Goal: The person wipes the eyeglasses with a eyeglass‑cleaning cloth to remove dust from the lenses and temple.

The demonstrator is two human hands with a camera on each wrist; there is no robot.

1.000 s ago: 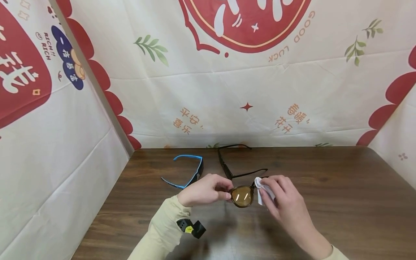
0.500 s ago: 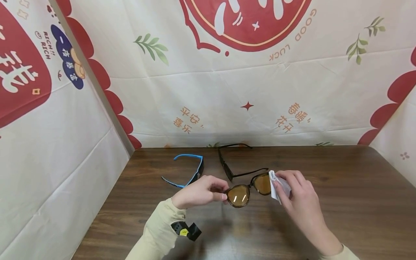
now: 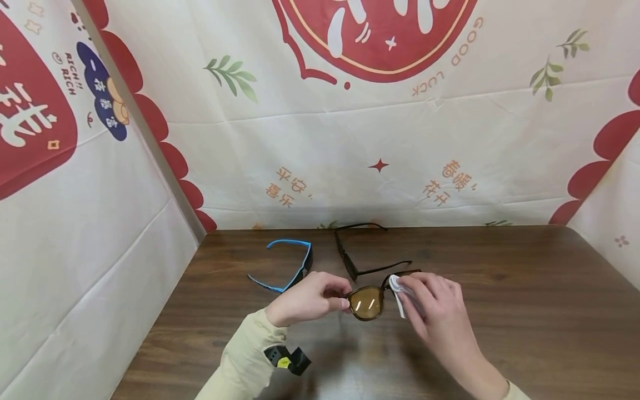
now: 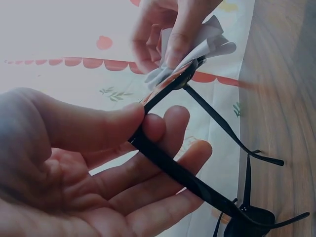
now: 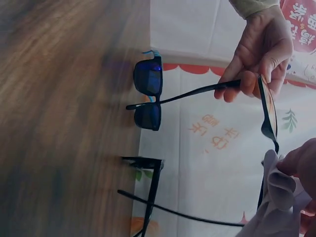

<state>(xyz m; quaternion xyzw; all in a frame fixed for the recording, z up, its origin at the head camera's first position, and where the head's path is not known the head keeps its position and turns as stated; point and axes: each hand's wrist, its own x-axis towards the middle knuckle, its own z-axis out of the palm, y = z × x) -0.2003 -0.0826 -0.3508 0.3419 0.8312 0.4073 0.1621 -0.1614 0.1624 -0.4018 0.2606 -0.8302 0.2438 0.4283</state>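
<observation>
Brown-framed sunglasses (image 3: 366, 304) with amber lenses are held above the table between both hands. My left hand (image 3: 310, 299) pinches their left corner by the hinge, thumb against the frame, its other fingers loosely bent near the temple arm in the left wrist view. With its thumb and fingers, my right hand (image 3: 442, 314) grips a pale grey-white cloth (image 3: 396, 293) folded around the other lens. That lens is mostly hidden by the cloth and hand. In the right wrist view, the bunched cloth (image 5: 279, 197) lies against the frame near the bridge.
Blue-framed sunglasses (image 3: 306, 256) with dark lenses lie on the wooden table (image 3: 525, 311), just behind my left hand. Black sunglasses (image 3: 347, 258) rest behind the held pair, arms unfolded. A printed white curtain (image 3: 320, 144) borders the table's back and sides.
My right hand slid the cloth outward to the right, baring part of the right lens, then came back left toward the bridge and covered it. My left hand shifted slightly left, keeping its hold.
</observation>
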